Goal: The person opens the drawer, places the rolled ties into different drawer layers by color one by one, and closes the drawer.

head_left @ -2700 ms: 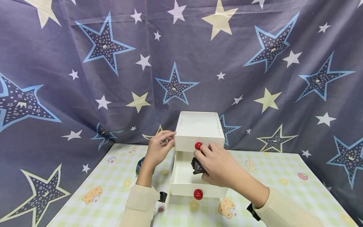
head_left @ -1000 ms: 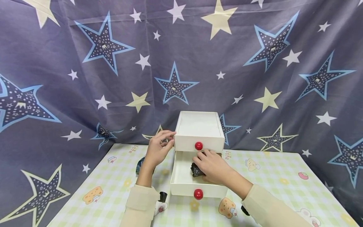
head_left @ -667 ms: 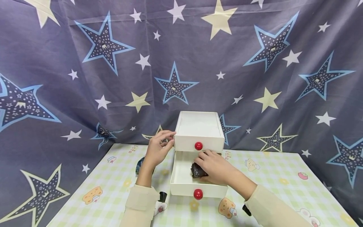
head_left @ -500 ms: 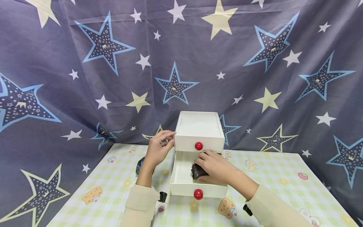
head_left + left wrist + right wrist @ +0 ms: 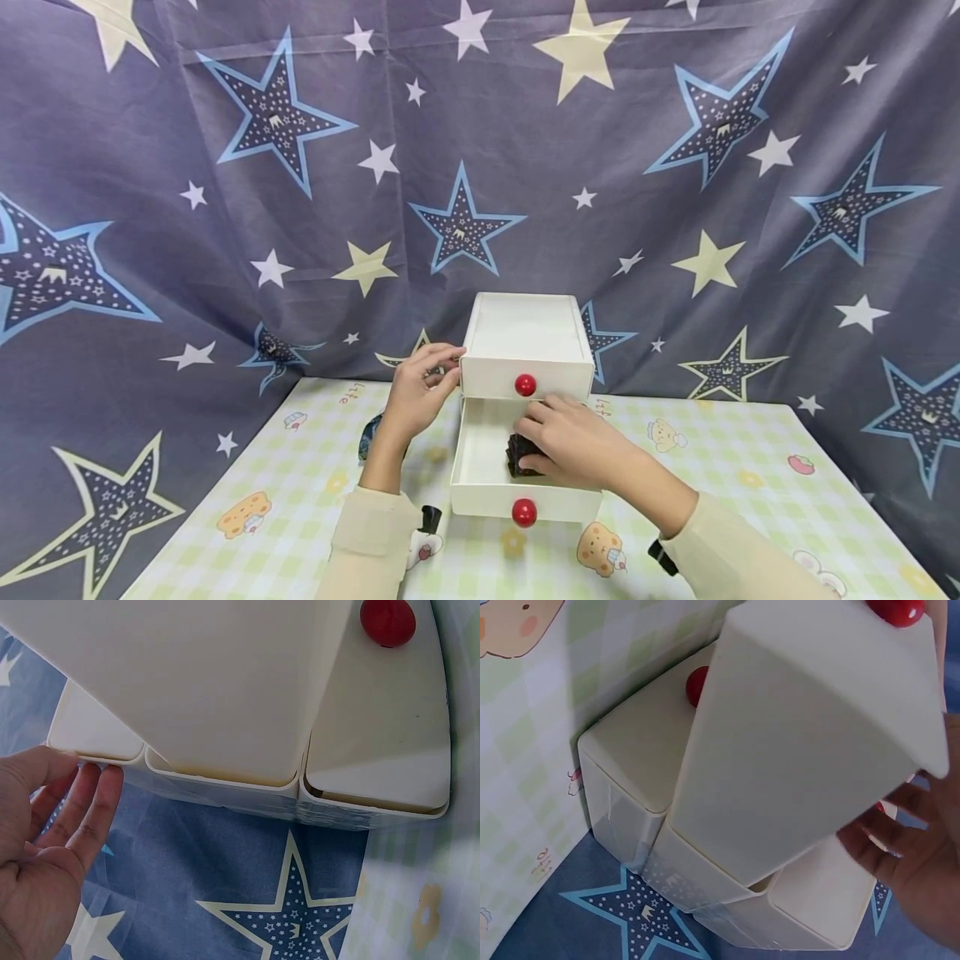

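Note:
A white drawer cabinet (image 5: 528,329) with red knobs stands on the table, its middle drawer (image 5: 480,442) pulled out. My right hand (image 5: 573,442) reaches over that drawer and grips a black, cloth-like folded bundle (image 5: 519,457), its thumb across the near side. Part of the bundle is covered by the hand; in the right wrist view the drawer hides it. At the cabinet's upper left front edge, my left hand (image 5: 420,392) rests its fingertips, fairly straight. The left wrist view shows the left hand's thumb and fingers (image 5: 96,802) touching the top compartment's edge.
Top and bottom drawers are closed; the bottom drawer's red knob (image 5: 388,621) shows in the left wrist view. A dark blue patterned thing (image 5: 369,437) lies behind my left forearm, partly hidden. A star-print curtain (image 5: 480,167) hangs behind the checked tablecloth (image 5: 720,467).
My right hand has lowered from near the top knob into the drawer with the bundle, then shifted its thumb and turned the bundle slightly. The left hand has stayed put.

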A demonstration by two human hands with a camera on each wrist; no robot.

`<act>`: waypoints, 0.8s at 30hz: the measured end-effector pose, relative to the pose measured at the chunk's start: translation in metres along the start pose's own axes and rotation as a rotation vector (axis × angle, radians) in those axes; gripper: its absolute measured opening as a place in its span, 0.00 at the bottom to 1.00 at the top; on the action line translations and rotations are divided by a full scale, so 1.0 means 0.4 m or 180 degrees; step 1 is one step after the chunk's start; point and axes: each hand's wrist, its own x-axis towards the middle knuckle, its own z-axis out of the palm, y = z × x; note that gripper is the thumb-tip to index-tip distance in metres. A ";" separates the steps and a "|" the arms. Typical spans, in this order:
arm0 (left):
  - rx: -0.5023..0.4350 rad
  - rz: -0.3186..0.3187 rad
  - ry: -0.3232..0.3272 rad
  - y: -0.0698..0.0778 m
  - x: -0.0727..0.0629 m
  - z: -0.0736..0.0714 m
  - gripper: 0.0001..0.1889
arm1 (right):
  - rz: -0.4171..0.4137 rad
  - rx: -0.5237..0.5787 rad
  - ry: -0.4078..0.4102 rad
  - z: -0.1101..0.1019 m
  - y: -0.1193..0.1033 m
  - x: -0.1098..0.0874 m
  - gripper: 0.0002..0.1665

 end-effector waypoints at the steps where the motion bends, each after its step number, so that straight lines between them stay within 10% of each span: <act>1: 0.0003 0.0003 -0.0003 0.001 0.000 0.000 0.15 | -0.0027 -0.0011 0.0040 -0.004 -0.002 -0.001 0.22; 24: -0.0014 0.0012 0.0011 -0.001 0.000 0.002 0.15 | -0.0770 -0.0309 0.0841 -0.031 -0.088 -0.034 0.16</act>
